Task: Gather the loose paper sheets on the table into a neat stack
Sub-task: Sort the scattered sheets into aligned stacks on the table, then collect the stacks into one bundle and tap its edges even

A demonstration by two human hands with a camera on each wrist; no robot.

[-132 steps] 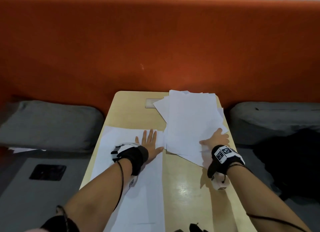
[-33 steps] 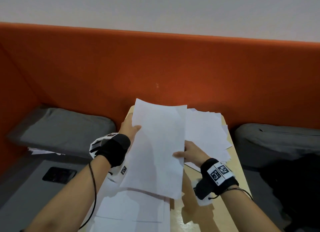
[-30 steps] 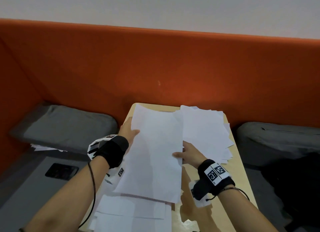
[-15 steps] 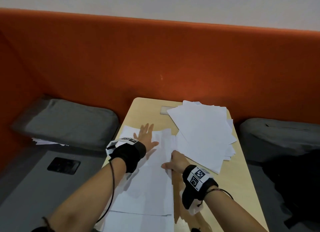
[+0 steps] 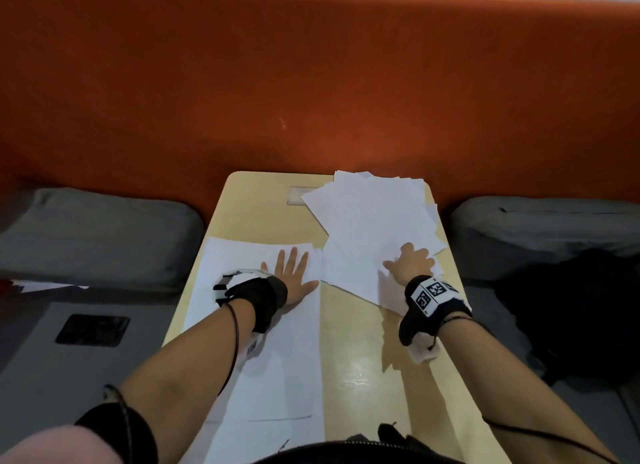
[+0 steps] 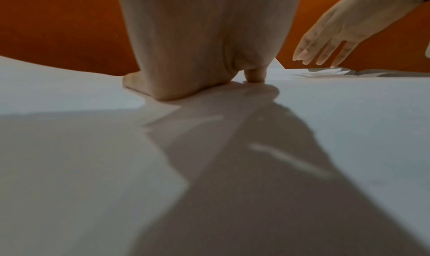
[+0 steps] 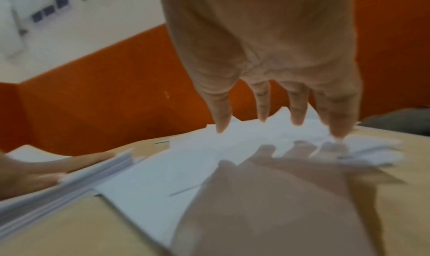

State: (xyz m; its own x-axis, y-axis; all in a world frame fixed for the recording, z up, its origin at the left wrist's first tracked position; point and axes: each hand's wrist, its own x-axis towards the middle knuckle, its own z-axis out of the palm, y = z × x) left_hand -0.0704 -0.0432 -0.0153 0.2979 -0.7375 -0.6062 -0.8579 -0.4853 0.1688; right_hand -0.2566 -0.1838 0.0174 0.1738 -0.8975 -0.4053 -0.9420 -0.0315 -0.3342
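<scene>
**Left hand pins the stack, right hand goes for more sheets**

Head view: the left hand [image 5: 294, 276] lies flat, fingers straight and slightly spread, pressing the neat pile of white paper sheets [image 5: 273, 352] on the left half of the pale wooden table [image 5: 360, 377]. The right hand [image 5: 412, 266] reaches onto the fanned, untidy heap of white loose sheets [image 5: 374, 221] at the far right corner, fingers spread and bent down over the top sheet; no grip shows yet. By my read, one batch is laid down and the next pick is starting. The next move calls for pinching or sliding off a few sheets without dragging the whole fan over the table's right edge, then squaring them on the pile. Grey seat cushions [image 5: 97, 235] flank the table, an orange padded backrest [image 5: 311, 82] runs behind, and a small pale plate [image 5: 298, 196] is set into the tabletop just beside the heap. Nothing blocks the path between the two piles.

Left wrist view: the palm and thumb sit down on the paper; the fingers themselves are hidden behind the hand. The right hand hovers at upper right, fingers straight, pointing down.

Right wrist view, blurred: fingertips [image 7: 296, 121] apart, just above or barely touching the heap; I can't tell which. The pile's layered edge shows at left.
</scene>
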